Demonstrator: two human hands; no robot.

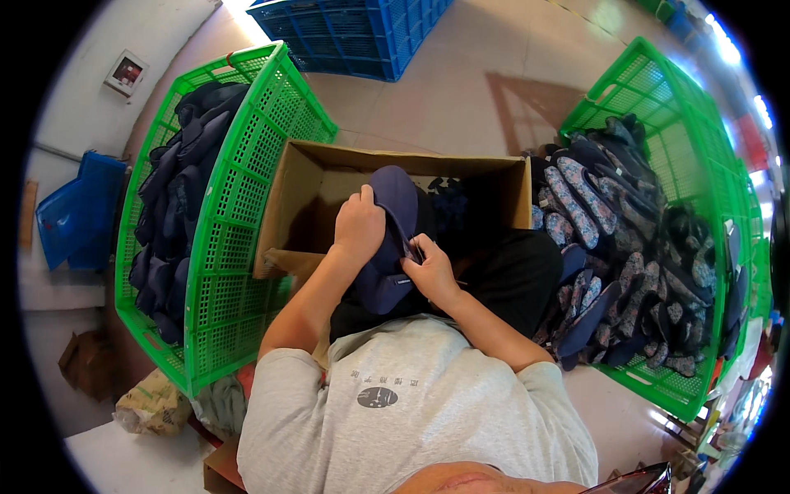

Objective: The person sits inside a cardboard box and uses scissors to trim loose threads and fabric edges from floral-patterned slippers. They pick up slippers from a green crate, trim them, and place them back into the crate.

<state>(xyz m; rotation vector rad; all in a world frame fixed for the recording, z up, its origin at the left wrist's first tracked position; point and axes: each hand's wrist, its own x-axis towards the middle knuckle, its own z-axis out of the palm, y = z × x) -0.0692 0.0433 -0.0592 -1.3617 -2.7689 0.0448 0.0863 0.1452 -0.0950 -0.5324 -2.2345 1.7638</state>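
A navy cloth slipper (395, 202), toe pointing away from me, is held up over my lap and the near part of an open cardboard box (346, 156). My left hand (360, 224) is closed on its left edge, toward the toe. Farther down the right side, my right hand (431, 272) pinches the slipper's opening edge between thumb and fingers. The fingertips of both hands are partly hidden. Deep in the box's shaded right part lie small dark pieces (447, 202), too dim to name.
On my left stands a green plastic crate (247, 181) filled with navy slippers (177, 198). A second green crate (683, 123) on my right holds a heap of floral-lined slippers (588, 198). Farther ahead is a blue crate (346, 37). Blue plastic sheets (86, 214) lean near the left wall.
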